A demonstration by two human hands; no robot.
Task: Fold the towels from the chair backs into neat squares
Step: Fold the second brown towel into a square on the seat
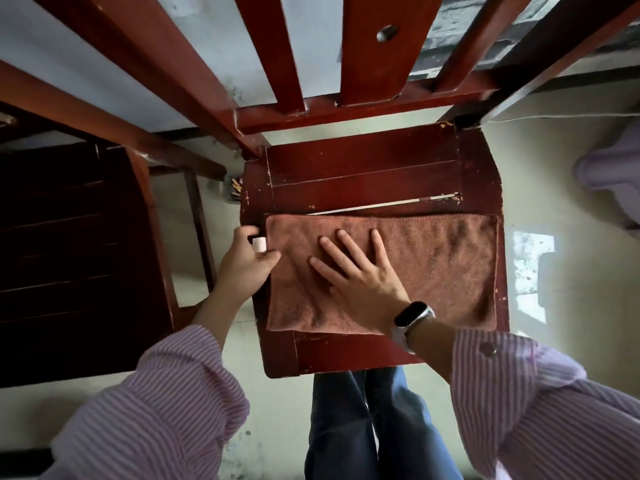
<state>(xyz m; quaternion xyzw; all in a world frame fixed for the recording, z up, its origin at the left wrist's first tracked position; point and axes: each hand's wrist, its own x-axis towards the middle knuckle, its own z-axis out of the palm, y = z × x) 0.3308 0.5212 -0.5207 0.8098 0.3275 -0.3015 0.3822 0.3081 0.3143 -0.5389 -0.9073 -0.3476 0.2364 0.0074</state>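
Pinching the towel edge at 9 o'clock, the left hand is preparing a fold. Right hand is pressing flat with straight fingers, probably anchoring it on the chair seat.

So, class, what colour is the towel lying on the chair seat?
The towel is a rusty reddish-brown, seen in the head view.

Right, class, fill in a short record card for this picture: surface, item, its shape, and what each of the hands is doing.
surface: wooden chair seat
item: brown towel, lying flat on the seat
shape: a wide rectangle, not yet a square
left hand: pinches the towel's left edge
right hand: fingers spread, pressing flat on the towel
worn: watch on the right wrist
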